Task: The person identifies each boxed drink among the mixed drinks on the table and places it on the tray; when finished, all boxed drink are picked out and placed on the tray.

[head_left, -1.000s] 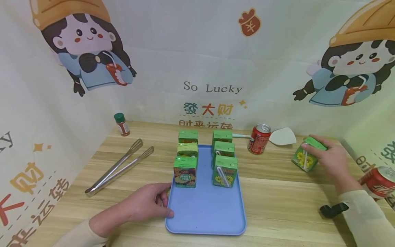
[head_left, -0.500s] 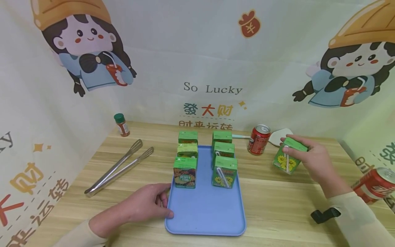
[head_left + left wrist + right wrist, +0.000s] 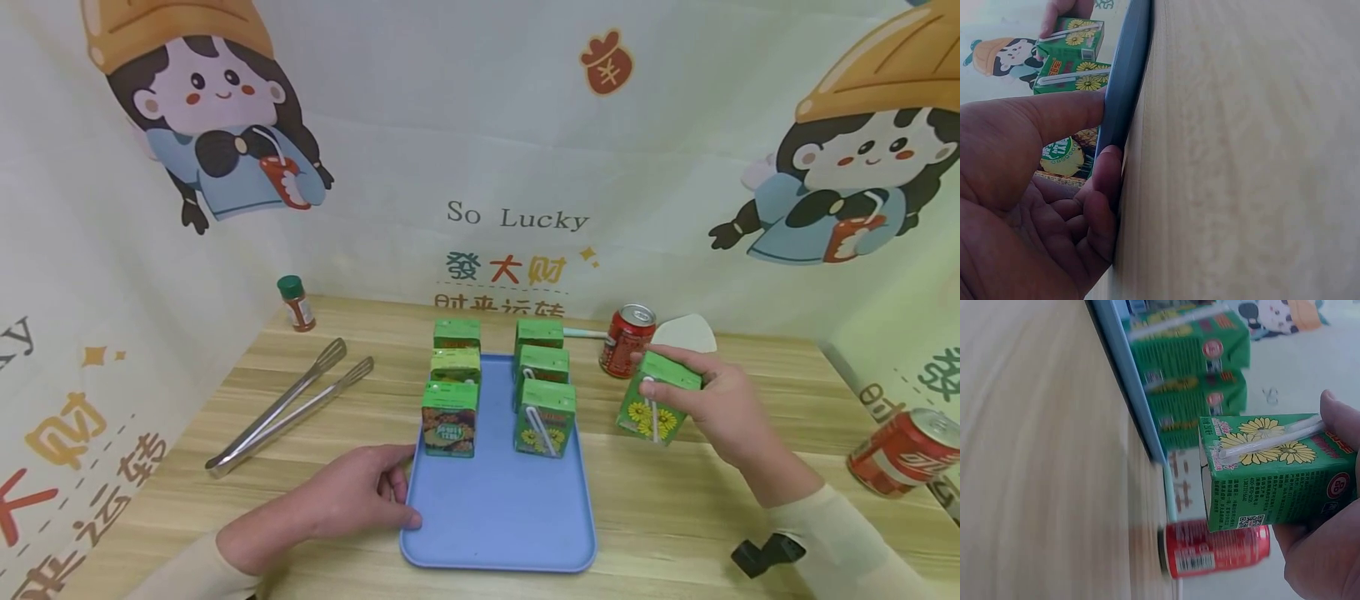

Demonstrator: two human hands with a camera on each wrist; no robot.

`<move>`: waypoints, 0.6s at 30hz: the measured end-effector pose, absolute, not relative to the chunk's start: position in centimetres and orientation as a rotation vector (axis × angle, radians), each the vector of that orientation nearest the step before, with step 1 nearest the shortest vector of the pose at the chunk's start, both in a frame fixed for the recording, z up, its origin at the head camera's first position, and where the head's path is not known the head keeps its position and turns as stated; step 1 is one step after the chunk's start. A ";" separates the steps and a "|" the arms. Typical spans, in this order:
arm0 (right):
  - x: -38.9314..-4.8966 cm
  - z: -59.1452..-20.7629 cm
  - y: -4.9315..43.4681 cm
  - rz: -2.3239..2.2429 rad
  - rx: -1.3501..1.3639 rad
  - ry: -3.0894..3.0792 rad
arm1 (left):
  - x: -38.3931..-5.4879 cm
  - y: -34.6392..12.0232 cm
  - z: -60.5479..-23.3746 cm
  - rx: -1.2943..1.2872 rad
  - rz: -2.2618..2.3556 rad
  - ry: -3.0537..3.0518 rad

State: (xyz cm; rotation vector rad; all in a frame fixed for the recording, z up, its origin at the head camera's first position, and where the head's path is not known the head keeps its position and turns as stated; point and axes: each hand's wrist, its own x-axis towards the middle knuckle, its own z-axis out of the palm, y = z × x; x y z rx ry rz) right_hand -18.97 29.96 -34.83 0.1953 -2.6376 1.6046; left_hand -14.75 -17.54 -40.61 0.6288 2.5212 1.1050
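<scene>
My right hand (image 3: 716, 408) grips a green juice box (image 3: 648, 417) with yellow flowers and a white straw on its front. The box is tilted and off the table, to the right of the blue tray (image 3: 498, 525). My left hand (image 3: 360, 492) pinches the tray's left edge; in the left wrist view its thumb lies over the rim (image 3: 1124, 81) and its fingers are curled at the underside. Two rows of juice boxes stand on the tray, a left row (image 3: 450, 429) and a right row (image 3: 545, 425), with bare tray in front of them.
A red soda can (image 3: 626, 343) stands behind the held box, with a white spatula (image 3: 686, 333) beside it. Another red can (image 3: 903, 454) is at the far right. Metal tongs (image 3: 277, 417) and a green-capped spice jar (image 3: 296, 304) are on the left.
My right hand has carried the juice box leftward from the table's right side toward the tray. My left hand and the boxes on the tray have stayed in place.
</scene>
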 end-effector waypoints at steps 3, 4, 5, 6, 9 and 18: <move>-18.5 -34.8 29.1 1.617 0.210 -2.637 | -14.8 -17.6 -40.6 0.628 1.106 2.524; -18.3 -34.8 28.8 1.624 0.208 -2.637 | -14.8 -17.5 -40.6 0.627 1.108 2.523; -18.2 -34.8 28.5 1.637 0.213 -2.629 | -14.8 -17.5 -40.6 0.627 1.107 2.522; -18.0 -34.9 28.2 1.649 0.225 -2.619 | -14.8 -17.5 -40.6 0.626 1.106 2.521; -17.5 -35.0 27.3 1.679 0.278 -2.587 | -14.8 -17.5 -40.6 0.629 1.104 2.523; -15.8 -35.2 25.2 1.821 0.486 -2.486 | -14.8 -17.5 -40.5 0.637 1.100 2.528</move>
